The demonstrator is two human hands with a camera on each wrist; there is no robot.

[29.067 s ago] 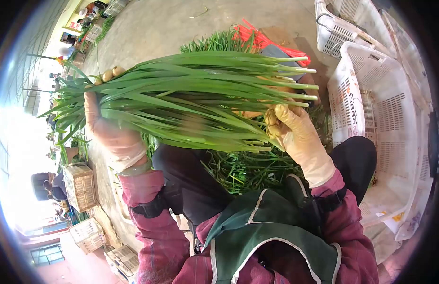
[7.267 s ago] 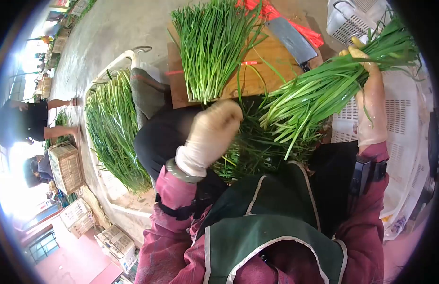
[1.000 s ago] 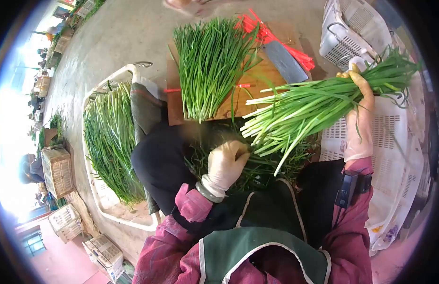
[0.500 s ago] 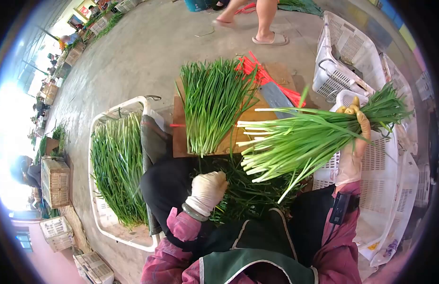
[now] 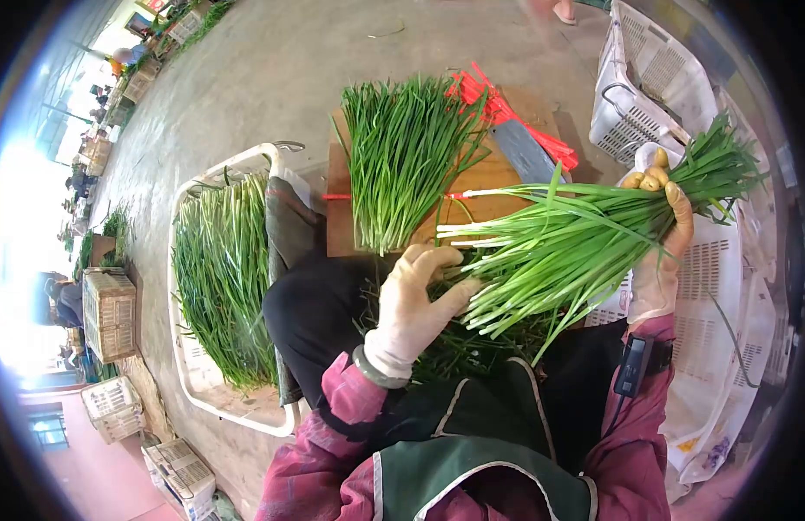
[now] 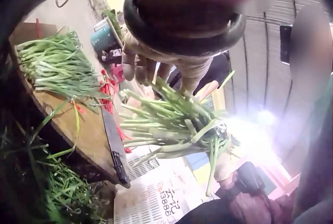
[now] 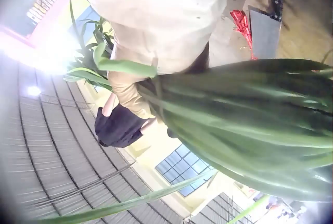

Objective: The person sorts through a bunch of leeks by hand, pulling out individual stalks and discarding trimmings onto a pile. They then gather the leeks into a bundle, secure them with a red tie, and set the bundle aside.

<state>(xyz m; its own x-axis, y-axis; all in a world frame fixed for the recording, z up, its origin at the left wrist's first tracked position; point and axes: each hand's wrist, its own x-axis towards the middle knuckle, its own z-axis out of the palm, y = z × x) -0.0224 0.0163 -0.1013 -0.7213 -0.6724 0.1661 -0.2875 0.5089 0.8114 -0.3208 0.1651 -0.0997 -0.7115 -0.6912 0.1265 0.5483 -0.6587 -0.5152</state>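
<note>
My gloved right hand (image 5: 658,239) grips a loose bunch of garlic chives (image 5: 558,252) by its leafy part, fingers wrapped round it. The pale cut ends fan out to the left and the leaf tips stick out beyond the fist. My gloved left hand (image 5: 411,304) is at those pale ends, thumb and fingers parted, thumb tip right by the lowest stalks. In the left wrist view its fingers (image 6: 190,75) hang over the stalks. A second pile of garlic chives (image 5: 411,165) lies on a wooden board (image 5: 498,213), with a red tie (image 5: 337,197) under it.
A cleaver (image 5: 528,152) and red ties (image 5: 506,113) lie at the board's right. A white crate (image 5: 181,347) of chives stands left of my knee; white crates (image 5: 706,330) stand right. Loose green leaves (image 5: 454,352) lie between my legs. A foot (image 5: 565,10) shows at top.
My left hand has moved up and right from my lap to the pale stalk ends, its fingers spreading. The right hand still holds the bunch. The passer-by has nearly left the view.
</note>
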